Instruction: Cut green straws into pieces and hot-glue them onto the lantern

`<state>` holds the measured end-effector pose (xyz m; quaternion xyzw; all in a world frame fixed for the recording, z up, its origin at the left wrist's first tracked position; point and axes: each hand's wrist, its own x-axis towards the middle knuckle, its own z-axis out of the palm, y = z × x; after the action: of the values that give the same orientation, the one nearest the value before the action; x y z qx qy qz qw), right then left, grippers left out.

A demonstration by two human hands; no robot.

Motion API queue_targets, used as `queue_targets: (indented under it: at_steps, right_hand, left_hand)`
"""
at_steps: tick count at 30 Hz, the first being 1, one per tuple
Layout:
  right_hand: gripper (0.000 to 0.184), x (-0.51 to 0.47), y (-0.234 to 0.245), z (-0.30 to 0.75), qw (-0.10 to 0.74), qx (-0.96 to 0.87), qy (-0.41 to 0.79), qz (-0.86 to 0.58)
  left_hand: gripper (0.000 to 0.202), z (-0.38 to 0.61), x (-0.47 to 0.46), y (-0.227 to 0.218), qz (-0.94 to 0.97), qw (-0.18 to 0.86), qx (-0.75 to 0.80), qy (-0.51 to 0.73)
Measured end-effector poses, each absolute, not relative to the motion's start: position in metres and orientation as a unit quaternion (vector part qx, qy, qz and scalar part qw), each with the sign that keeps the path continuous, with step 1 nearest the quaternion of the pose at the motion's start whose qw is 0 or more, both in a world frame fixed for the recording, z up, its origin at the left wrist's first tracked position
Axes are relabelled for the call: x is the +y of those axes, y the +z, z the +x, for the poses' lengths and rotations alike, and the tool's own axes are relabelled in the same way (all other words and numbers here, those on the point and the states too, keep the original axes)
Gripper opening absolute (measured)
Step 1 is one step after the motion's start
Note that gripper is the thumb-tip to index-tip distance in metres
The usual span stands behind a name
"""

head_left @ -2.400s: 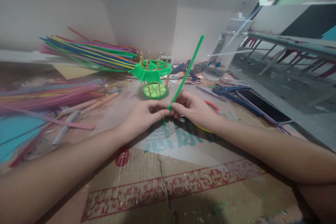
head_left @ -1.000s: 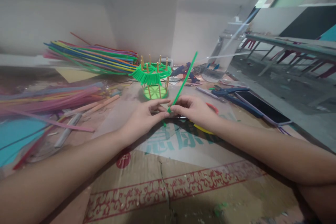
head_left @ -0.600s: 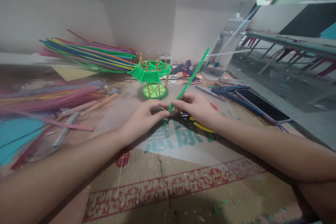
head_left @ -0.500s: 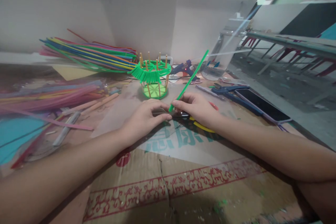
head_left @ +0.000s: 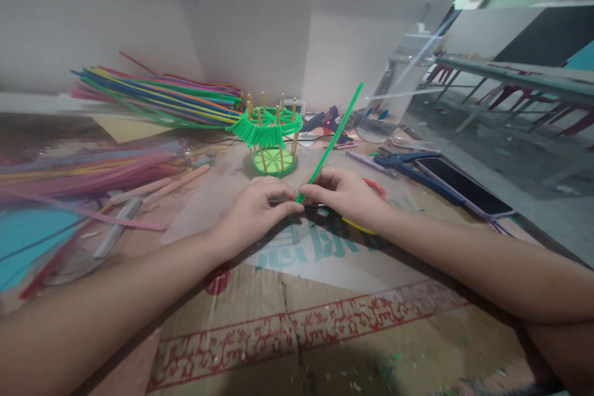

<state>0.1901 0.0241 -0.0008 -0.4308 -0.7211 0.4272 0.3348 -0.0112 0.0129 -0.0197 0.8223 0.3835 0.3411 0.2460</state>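
Note:
A bright green pipe cleaner [head_left: 335, 139] rises at a slant to the right from between my two hands. My right hand [head_left: 341, 192] pinches it near its lower end. My left hand [head_left: 262, 204] is closed, with thumb and forefinger meeting at that same lower end. Scissors with a red and yellow handle [head_left: 375, 188] lie partly hidden beneath my right hand. Just beyond my hands stands a small round structure [head_left: 275, 136]. It has wooden sticks for posts, a green base and a ring fringed with short green pipe cleaner pieces.
Bundled coloured pipe cleaners [head_left: 162, 99] lie at the back left, and more in plastic [head_left: 93, 170] nearer. A glue gun [head_left: 327, 124] with a red light is behind. On the right are dark-blue-handled pliers [head_left: 417, 173] and a phone [head_left: 464, 185]. Cardboard [head_left: 241, 315] covers the front.
My right hand and the green pipe cleaner have shifted slightly left, bringing its lower end down to my left fingertips. More of the red scissors handle shows. My left hand has barely moved.

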Motion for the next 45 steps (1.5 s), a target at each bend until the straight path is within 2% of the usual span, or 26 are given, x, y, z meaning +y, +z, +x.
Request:
queue_targets:
  at_steps: [10, 27, 34, 45]
  right_hand:
    - [0.025, 0.022, 0.005, 0.189, 0.312, -0.758, 0.329, -0.469]
    - [0.02, 0.024, -0.003, 0.187, 0.302, -0.754, 0.324, -0.485]
    - [0.019, 0.022, -0.006, 0.186, 0.313, -0.771, 0.282, -0.478]
    - [0.024, 0.023, -0.004, 0.185, 0.316, -0.77, 0.268, -0.486]
  left_hand:
    - [0.021, -0.009, 0.011, -0.016, 0.834, 0.217, 0.377, 0.34]
    - [0.024, -0.007, 0.013, -0.026, 0.802, 0.237, 0.401, 0.374]
    - [0.026, -0.006, 0.013, -0.028, 0.814, 0.215, 0.384, 0.38]
    - [0.016, -0.004, 0.013, -0.025, 0.806, 0.227, 0.397, 0.376]
